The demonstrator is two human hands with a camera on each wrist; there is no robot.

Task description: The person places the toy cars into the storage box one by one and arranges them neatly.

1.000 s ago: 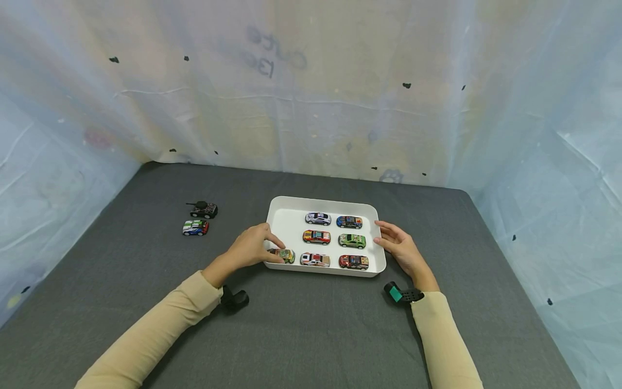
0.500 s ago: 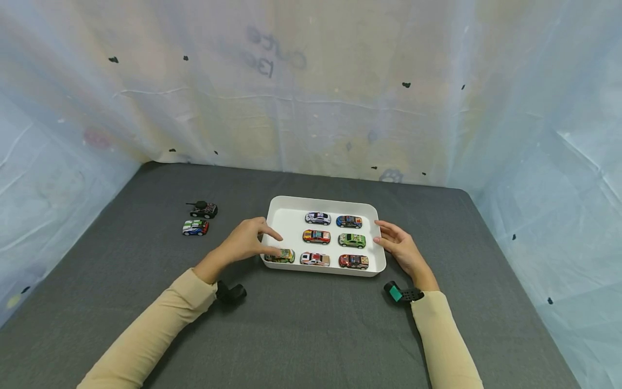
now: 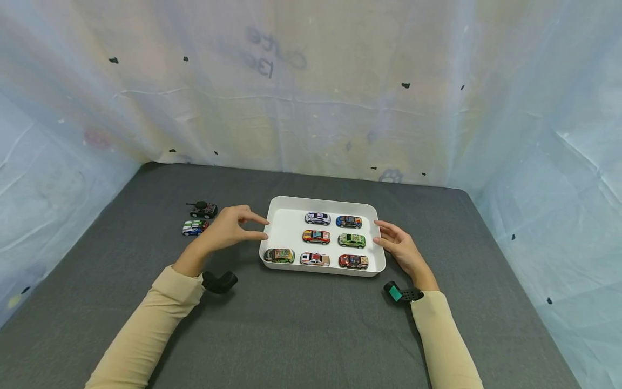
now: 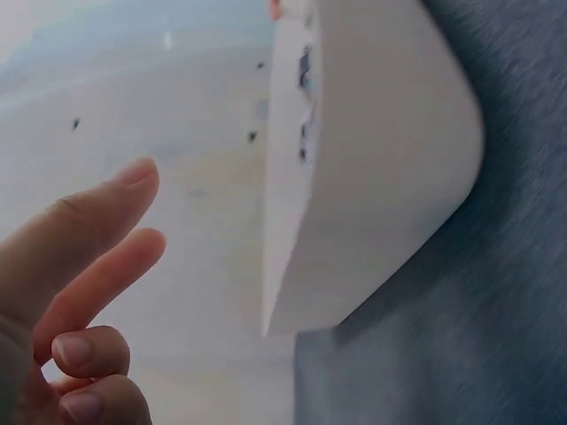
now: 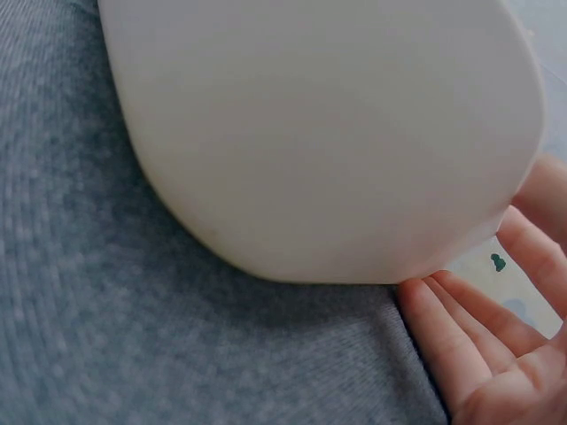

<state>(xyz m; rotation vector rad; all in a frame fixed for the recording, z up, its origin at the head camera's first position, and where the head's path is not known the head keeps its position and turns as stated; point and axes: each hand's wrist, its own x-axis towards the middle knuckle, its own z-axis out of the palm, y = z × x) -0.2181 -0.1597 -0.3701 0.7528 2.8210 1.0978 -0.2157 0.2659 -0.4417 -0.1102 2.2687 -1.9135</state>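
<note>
A white tray (image 3: 288, 229) lies in the middle of the table and bears several toy cars in rows. My left hand (image 3: 224, 231) is just off its left rim, thumb and index finger spread with nothing between them. In the left wrist view that hand's fingertips (image 4: 142, 170) are apart from the tray wall (image 4: 381, 159). The green and yellow toy car (image 3: 279, 256) sits alone in the tray's front left corner. At the right end, my right hand (image 3: 399, 246) holds the rim, thumb over the edge and fingers against the outer wall (image 5: 337, 177).
Left of the tray, a black toy car with a gun barrel (image 3: 203, 209) stands behind a green, white and blue toy car (image 3: 193, 227), partly covered by my left hand. Grey cloth (image 3: 311, 324) covers the table. Pale sheeting (image 3: 311, 108) hangs behind and at both sides.
My left hand has let go of the green and yellow toy car and drawn back left, out of the tray. The right hand has stayed at the rim.
</note>
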